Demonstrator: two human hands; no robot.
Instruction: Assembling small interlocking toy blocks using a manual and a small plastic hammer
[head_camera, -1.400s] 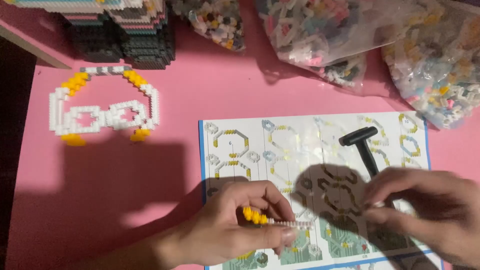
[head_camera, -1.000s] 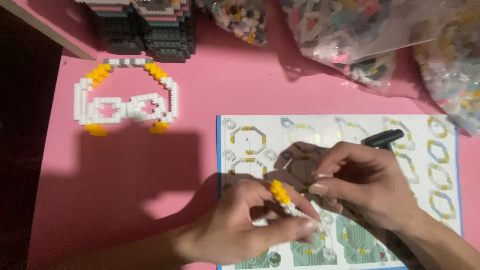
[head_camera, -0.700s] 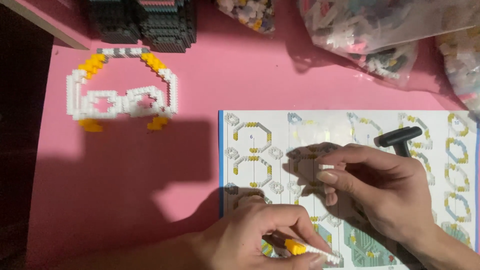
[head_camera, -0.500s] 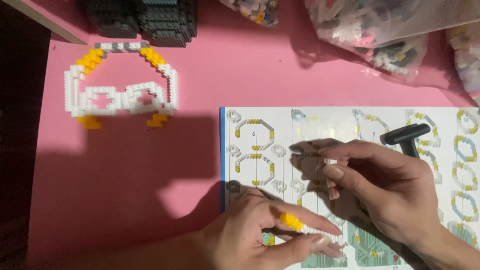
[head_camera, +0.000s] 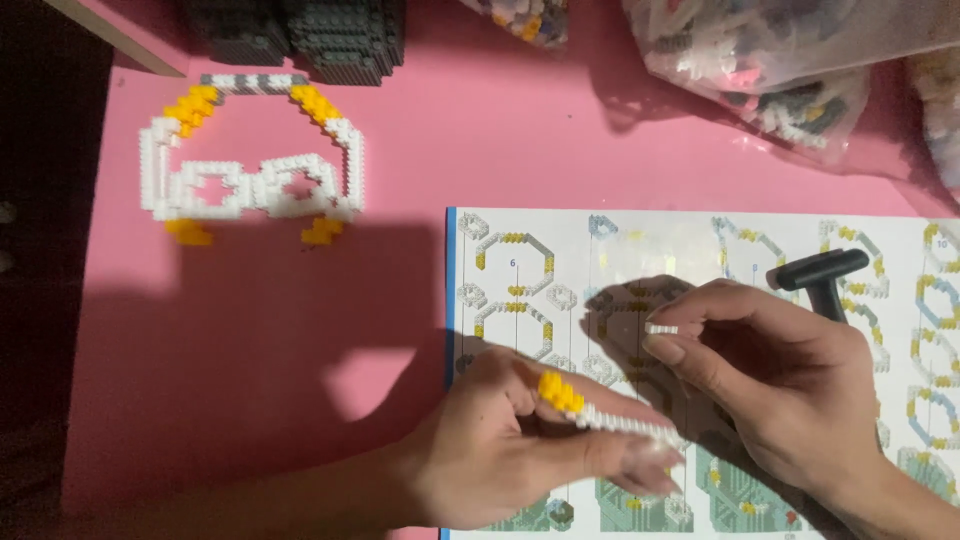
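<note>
My left hand (head_camera: 530, 450) holds a thin strip of tiny building blocks (head_camera: 600, 415), yellow at one end and white along the rest, low over the instruction sheet (head_camera: 700, 250). My right hand (head_camera: 780, 385) pinches a small white block piece (head_camera: 662, 328) between thumb and forefinger, just above and right of the strip. A black T-shaped tool (head_camera: 825, 280) lies on the sheet behind my right hand. A flat white and yellow block frame (head_camera: 250, 165) with a grey top rests on the pink table at upper left.
Dark grey block stacks (head_camera: 300, 40) stand at the top left edge. Clear bags of loose small blocks (head_camera: 760, 60) lie along the top right. Bare pink tabletop (head_camera: 300, 330) stretches left of the sheet, with a dark drop-off beyond its left edge.
The view shifted so the block frame sits more centrally. My right hand moved left onto the sheet holding a white piece, and my left hand's strip now points toward it.
</note>
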